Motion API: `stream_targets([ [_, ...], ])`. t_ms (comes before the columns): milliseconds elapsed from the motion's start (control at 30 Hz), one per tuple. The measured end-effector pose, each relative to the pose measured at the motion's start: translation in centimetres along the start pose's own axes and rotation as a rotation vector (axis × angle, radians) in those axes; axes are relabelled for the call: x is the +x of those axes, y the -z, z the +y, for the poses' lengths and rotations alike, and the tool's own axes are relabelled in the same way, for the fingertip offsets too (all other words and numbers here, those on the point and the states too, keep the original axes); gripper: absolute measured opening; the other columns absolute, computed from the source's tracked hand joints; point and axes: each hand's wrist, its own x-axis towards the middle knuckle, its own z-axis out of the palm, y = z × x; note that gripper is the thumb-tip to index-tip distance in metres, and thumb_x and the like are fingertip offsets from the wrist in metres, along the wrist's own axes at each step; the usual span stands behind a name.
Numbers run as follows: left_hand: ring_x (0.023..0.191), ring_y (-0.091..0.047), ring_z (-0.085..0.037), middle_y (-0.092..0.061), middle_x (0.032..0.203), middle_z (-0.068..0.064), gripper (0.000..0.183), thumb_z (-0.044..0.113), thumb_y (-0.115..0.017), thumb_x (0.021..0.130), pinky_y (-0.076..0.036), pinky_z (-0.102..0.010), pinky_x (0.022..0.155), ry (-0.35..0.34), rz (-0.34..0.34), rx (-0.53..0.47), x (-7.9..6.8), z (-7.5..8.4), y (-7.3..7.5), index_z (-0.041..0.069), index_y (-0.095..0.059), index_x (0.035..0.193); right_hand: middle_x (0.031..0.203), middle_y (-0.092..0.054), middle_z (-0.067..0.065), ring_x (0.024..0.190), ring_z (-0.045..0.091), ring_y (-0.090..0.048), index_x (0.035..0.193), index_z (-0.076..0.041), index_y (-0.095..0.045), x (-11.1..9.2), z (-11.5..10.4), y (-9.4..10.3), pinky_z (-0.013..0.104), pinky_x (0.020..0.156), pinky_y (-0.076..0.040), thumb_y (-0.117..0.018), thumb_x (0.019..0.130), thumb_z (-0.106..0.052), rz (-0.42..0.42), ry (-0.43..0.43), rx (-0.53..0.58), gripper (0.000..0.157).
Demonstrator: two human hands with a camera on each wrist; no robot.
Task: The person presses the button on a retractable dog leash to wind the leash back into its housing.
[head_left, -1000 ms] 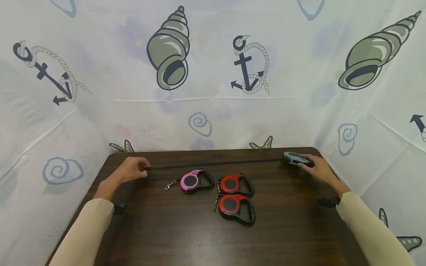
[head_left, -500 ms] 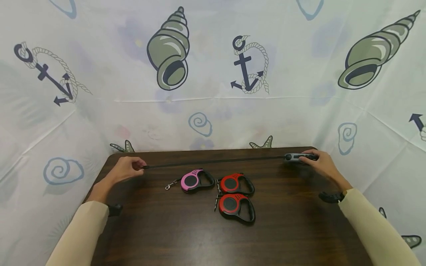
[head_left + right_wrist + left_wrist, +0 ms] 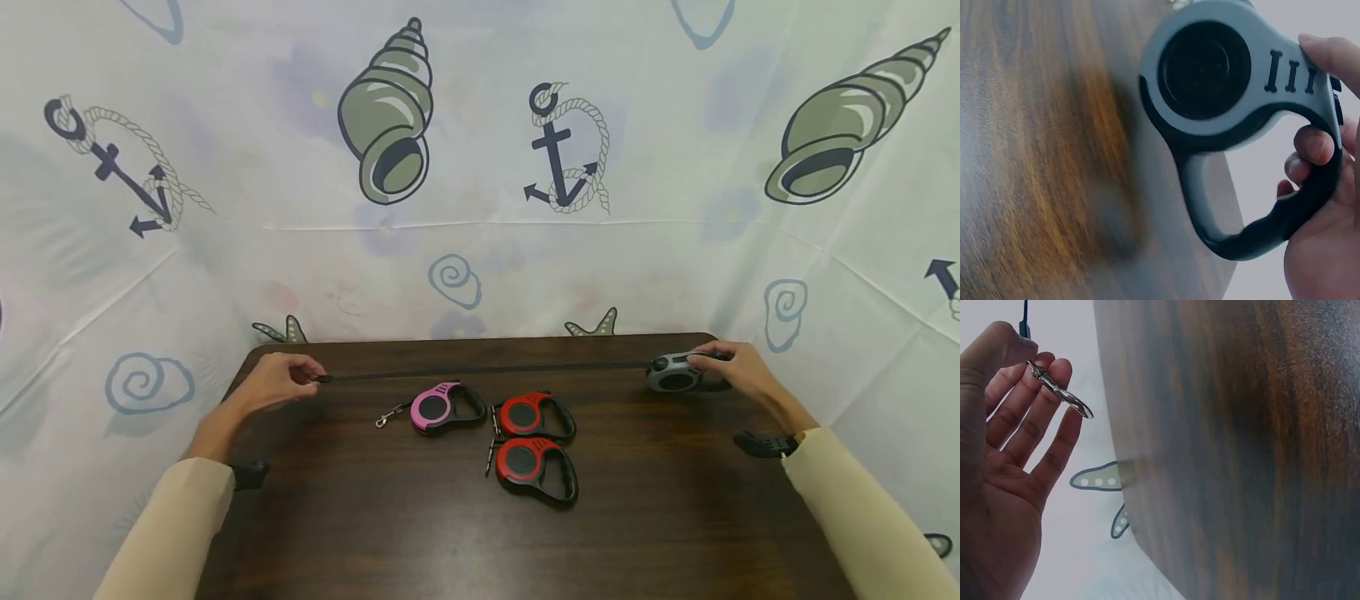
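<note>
My right hand [image 3: 738,367] grips the handle of a grey and black retractable dog leash [image 3: 671,382] above the table's far right. In the right wrist view, fingers pass through the loop handle of this leash [image 3: 1257,78], and the thumb lies on its top edge. A thin black leash cord [image 3: 487,368] runs out of the casing, stretched nearly straight to the left. At its other end my left hand [image 3: 277,382] pinches the cord end between thumb and fingers. The left wrist view shows the metal clip [image 3: 1063,394] sticking out past the fingertips.
A pink leash [image 3: 432,408] and two red leashes, one farther back [image 3: 519,415] and one nearer [image 3: 519,461], lie on the dark wooden table [image 3: 375,517], in front of the stretched cord. White printed cloth [image 3: 480,167] stands around the table's back and sides.
My right hand has moved slightly right and turned the grey leash, so its round side now faces the head view. My left hand has shifted slightly left, and the cord stays stretched.
</note>
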Motion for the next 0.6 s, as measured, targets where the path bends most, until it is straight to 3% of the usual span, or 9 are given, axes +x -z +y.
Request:
stream_targets([
  [100,0.074,-0.064,-0.005,-0.075,0.086,-0.002,0.017,-0.001,-0.084,0.084,-0.054,-0.021,0.066,-0.005,-0.001,-0.013,-0.3,0.1,0.4,0.002,-0.078,0.100,0.117,-0.072,0.017,0.104,0.036,-0.067,0.129,0.000,-0.071,-0.1,-0.1,0.5,0.045,0.084,-0.055,-0.066,0.104,-0.040,-0.013,-0.012,0.006,0.047],
  [233,0.075,-0.065,-0.004,-0.076,0.087,-0.003,0.017,0.000,-0.085,0.084,-0.054,-0.020,0.068,-0.023,-0.011,-0.018,-0.5,0.2,0.9,0.001,-0.078,0.100,0.100,-0.071,0.000,0.092,0.024,-0.062,0.130,0.002,-0.070,-0.4,-0.1,1.3,0.035,0.077,-0.052,-0.065,0.106,-0.037,-0.037,-0.024,0.062,0.046],
  [333,0.075,-0.066,-0.002,-0.077,0.088,-0.005,0.018,0.000,-0.085,0.084,-0.054,-0.019,0.068,-0.024,-0.017,-0.021,-0.7,0.1,1.1,0.001,-0.078,0.101,0.088,-0.065,0.001,0.082,0.025,-0.056,0.130,0.006,-0.067,-0.6,0.0,1.6,0.034,0.070,-0.049,-0.063,0.108,-0.033,-0.065,-0.021,0.170,0.045],
  [467,0.076,-0.066,-0.002,-0.078,0.091,-0.009,0.020,0.000,-0.085,0.084,-0.055,-0.019,0.069,-0.021,-0.029,-0.037,-1.0,0.0,1.4,-0.001,-0.078,0.102,0.087,-0.061,0.002,0.079,0.027,-0.051,0.131,0.011,-0.065,-0.8,0.2,1.9,0.037,0.069,-0.047,-0.055,0.112,-0.027,-0.118,0.002,0.333,0.044],
  [600,0.076,-0.066,-0.003,-0.078,0.091,-0.008,0.019,-0.002,-0.084,0.085,-0.055,-0.019,0.068,-0.029,-0.033,-0.052,-1.1,0.1,1.7,-0.001,-0.078,0.103,0.091,-0.061,-0.006,0.082,0.023,-0.050,0.131,0.012,-0.065,-0.9,0.7,2.0,0.039,0.077,-0.036,-0.047,0.114,-0.024,-0.169,0.007,0.448,0.043],
])
